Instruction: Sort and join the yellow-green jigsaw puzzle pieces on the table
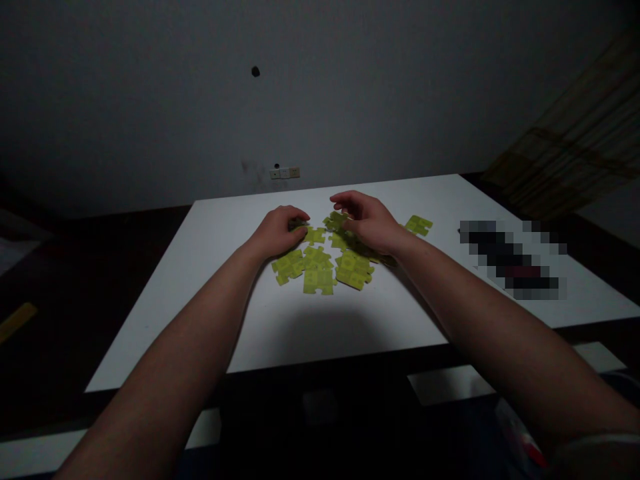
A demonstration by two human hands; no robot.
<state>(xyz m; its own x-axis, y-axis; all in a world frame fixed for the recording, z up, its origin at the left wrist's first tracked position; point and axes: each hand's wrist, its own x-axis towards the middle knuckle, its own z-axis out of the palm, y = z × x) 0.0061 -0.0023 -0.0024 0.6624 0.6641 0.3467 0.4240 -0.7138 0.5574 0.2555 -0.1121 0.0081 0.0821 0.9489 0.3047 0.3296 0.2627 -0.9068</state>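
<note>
Presently, left hand [283, 231] (narrowly open) and right hand [370, 220] (wider) are flanking yellow-green puzzle pieces [319, 277] between desk's [185, 253] near and far edges; markings illegible.

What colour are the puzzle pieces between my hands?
Yellow-green puzzle pieces, seen in the head view.

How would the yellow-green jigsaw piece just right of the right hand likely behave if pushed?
The jigsaw piece lies flat, so it would probably slide rather than roll or tip. Looking thin, it should be light. The white tabletop appears smooth, so it may slip easily; its straight, unsagging outline hints at some stiffness.
</note>
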